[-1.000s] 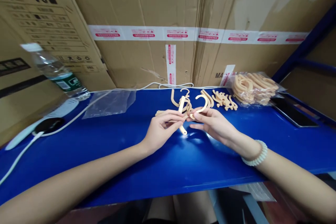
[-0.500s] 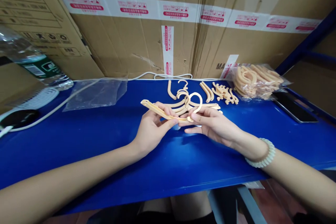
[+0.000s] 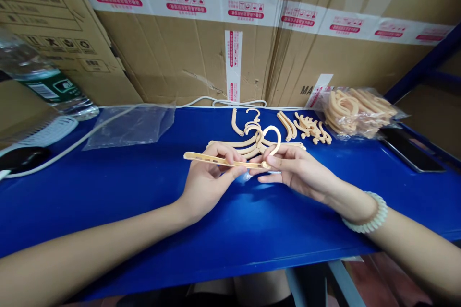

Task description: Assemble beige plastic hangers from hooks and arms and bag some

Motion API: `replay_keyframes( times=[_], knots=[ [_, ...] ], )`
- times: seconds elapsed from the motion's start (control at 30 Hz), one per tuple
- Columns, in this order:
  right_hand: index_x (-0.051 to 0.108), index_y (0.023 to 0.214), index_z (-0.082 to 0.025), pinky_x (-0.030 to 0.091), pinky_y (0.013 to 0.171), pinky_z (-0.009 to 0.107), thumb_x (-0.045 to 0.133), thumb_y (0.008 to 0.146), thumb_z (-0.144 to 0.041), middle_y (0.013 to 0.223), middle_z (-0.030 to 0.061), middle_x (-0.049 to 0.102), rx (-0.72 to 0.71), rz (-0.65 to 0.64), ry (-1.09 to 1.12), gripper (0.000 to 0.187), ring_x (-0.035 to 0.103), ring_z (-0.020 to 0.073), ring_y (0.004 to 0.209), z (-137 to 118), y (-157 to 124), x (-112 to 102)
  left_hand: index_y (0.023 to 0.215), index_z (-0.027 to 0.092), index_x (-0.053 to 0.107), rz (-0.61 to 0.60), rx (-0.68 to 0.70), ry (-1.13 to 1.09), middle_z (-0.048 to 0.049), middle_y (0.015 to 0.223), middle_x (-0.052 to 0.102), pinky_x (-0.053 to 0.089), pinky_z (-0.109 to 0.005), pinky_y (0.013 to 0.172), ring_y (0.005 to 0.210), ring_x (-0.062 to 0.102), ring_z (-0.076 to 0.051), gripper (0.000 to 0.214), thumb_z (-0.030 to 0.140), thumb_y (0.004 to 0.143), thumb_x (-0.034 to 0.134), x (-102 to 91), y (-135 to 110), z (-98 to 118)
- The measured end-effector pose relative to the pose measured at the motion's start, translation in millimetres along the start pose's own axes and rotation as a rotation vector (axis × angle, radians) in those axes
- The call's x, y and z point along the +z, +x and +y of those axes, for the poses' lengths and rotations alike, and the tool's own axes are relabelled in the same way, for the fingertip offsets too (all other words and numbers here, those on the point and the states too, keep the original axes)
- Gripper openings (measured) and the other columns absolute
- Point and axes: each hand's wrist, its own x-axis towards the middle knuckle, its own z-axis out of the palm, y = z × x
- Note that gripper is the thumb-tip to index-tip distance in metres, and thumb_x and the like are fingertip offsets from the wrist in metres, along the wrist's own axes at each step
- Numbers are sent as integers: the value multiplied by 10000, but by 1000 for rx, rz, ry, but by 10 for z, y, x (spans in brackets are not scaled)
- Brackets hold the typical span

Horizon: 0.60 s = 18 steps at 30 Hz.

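While left fingers (image 3: 228, 152) pinch a bar (image 3: 201, 157) and right fingers (image 3: 283, 162) a hook (image 3: 278, 141), seemingly finished hangers (image 3: 232, 144) lie beyond them, loose pieces (image 3: 309, 127) farther right unassembled.

Bottle (image 3: 54, 87) at left of table (image 3: 151, 244), hangers (image 3: 234, 144) centred, hooks (image 3: 309, 127) right of hangers, filled bag (image 3: 399, 114) farther right

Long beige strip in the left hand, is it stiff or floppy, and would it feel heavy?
The strip is probably fairly stiff: its free end sticks out past the left hand without drooping. It's likely light, since it looks thin, with openings along it.
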Motion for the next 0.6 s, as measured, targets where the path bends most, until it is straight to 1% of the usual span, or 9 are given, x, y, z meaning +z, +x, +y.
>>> replay_keyframes(
  times=[0.13,0.27,0.4,0.6],
  knots=[
    [698,890,-130,637,741,263,815,812,-243,1005,86,753,-15,4,-45,181,756,187,865,14,-1,2,753,189,515,-11,25,-46,6,817,604,572,-296,784,805,655,-150,240,117,819,734,21,-8,35],
    [689,881,-140,629,733,240,831,793,-251,953,62,752,-51,4,-66,201,754,166,831,29,-3,15,752,186,522,-1,78,-35,9,813,614,581,-287,801,814,667,-143,230,76,822,712,31,-17,59],
    [668,839,-143,626,741,249,853,765,-289,846,45,747,-125,28,-119,247,749,154,758,44,6,33,747,186,523,-8,71,-10,9,805,618,586,-287,772,792,671,-147,230,83,825,713,32,-26,66],
    [656,864,-156,624,657,274,832,786,-319,747,32,734,-267,52,-243,252,723,149,639,71,1,67,773,188,543,-9,125,50,14,802,621,584,-277,771,787,666,-137,232,85,800,749,49,-54,79]
  ],
)
